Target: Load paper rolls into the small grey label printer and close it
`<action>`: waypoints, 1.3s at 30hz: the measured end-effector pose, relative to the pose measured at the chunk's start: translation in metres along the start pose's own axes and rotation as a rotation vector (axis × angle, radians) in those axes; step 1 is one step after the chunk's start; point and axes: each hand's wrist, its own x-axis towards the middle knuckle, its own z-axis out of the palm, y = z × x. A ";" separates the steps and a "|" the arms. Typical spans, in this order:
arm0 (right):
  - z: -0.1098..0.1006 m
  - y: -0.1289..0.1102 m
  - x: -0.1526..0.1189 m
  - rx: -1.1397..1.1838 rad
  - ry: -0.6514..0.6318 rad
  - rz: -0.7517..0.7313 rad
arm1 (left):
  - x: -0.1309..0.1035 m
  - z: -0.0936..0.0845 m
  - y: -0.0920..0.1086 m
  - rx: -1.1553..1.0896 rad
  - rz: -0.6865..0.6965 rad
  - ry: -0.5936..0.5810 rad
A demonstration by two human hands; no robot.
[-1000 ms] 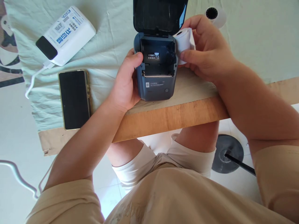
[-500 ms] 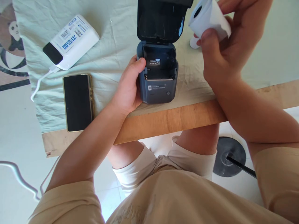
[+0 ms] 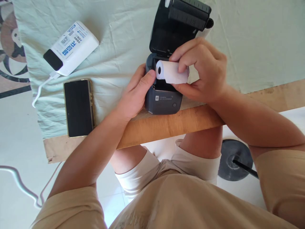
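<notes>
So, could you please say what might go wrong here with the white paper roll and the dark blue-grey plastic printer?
The paper roll, gripped by the right hand, seems loose at its outer edge and might snag. The left hand has its thumb beside the roll's end, which could get in the way. The printer sits close to the wooden table edge, so a slip might knock it off.

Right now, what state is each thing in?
Printer: open, gripped in left hand
Lid: raised
Paper roll: held in right hand at printer's opening; whether seated, unclear
Phone: face up, screen dark
White device: cable plugged in, black panel dark
Second roll: partly hidden by lid
</notes>
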 end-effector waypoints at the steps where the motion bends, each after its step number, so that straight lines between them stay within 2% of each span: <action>1: 0.000 0.000 0.000 0.041 -0.004 0.000 | 0.000 0.001 0.000 -0.025 0.006 -0.005; 5: -0.002 -0.001 0.001 0.092 -0.057 0.084 | -0.003 0.008 -0.001 -0.100 0.023 0.055; 9: -0.001 0.001 0.002 0.014 0.010 -0.047 | -0.003 0.010 -0.003 -0.156 0.024 0.088; 11: -0.002 0.002 0.003 -0.029 0.032 -0.060 | 0.000 0.007 -0.005 -0.172 0.004 0.097; 15: -0.003 0.003 0.003 -0.127 -0.046 -0.053 | 0.002 0.005 -0.005 -0.183 -0.044 0.050; 17: -0.001 0.002 0.001 -0.128 -0.053 -0.152 | -0.001 0.009 -0.003 -0.206 -0.053 0.070; 20: 0.004 0.003 -0.004 -0.165 -0.015 -0.335 | -0.006 0.016 0.001 -0.222 -0.010 0.175; 22: 0.008 0.005 -0.006 -0.201 -0.003 -0.409 | -0.007 0.016 0.002 -0.201 0.016 0.138; 25: 0.009 0.007 -0.007 -0.160 -0.014 -0.440 | -0.006 0.010 0.001 -0.172 0.062 0.069; 28: 0.003 0.005 -0.005 -0.055 0.019 -0.345 | -0.004 0.004 -0.002 -0.149 0.055 0.030; 31: -0.006 -0.001 -0.002 -0.031 0.168 -0.061 | -0.002 0.001 -0.005 -0.140 0.054 0.003; 34: -0.012 -0.007 0.002 0.094 0.222 0.209 | 0.001 -0.002 -0.009 -0.154 0.084 -0.036; 36: -0.012 -0.009 0.004 0.225 0.210 0.290 | 0.002 -0.004 -0.011 -0.160 0.097 -0.054; 39: -0.010 -0.006 0.005 0.331 0.184 0.309 | 0.002 -0.006 -0.011 -0.147 0.093 -0.053</action>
